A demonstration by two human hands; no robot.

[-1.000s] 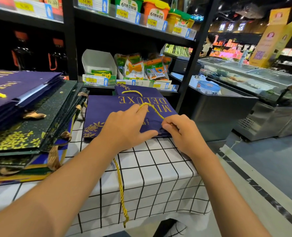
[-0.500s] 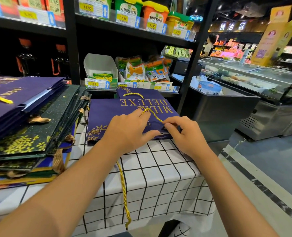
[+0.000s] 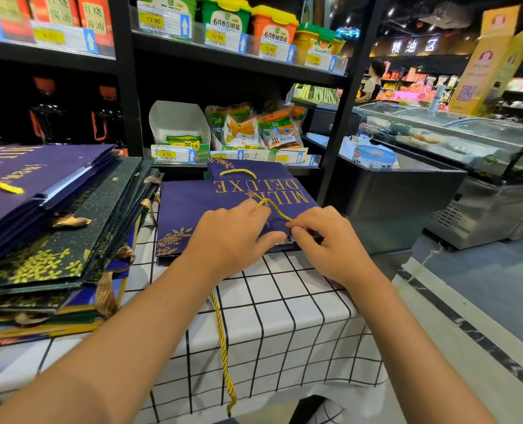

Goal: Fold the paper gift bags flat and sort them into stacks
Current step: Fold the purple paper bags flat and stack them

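Note:
A flat purple gift bag [image 3: 192, 206] printed "MILK DELUXE" in gold lies on the checked tablecloth [image 3: 284, 316], on top of other purple bags. My left hand [image 3: 229, 237] presses down on the bag's near edge, fingers by the gold cord handle [image 3: 274, 209]. My right hand [image 3: 324, 240] pinches that cord at the bag's near right corner. A second gold cord [image 3: 223, 347] hangs from under my left hand over the table's front edge. A tall stack of folded bags [image 3: 55, 228], purple on dark green, sits at the left.
Black store shelves [image 3: 125, 87] with priced goods stand right behind the table. A steel freezer cabinet [image 3: 407, 191] is at the right, with the aisle floor [image 3: 483, 286] beyond the table's right edge. A person stands far back among the displays.
Both hands stay on the bag's near edge. My right-hand fingers have closed on the gold cord; the view has drifted slightly.

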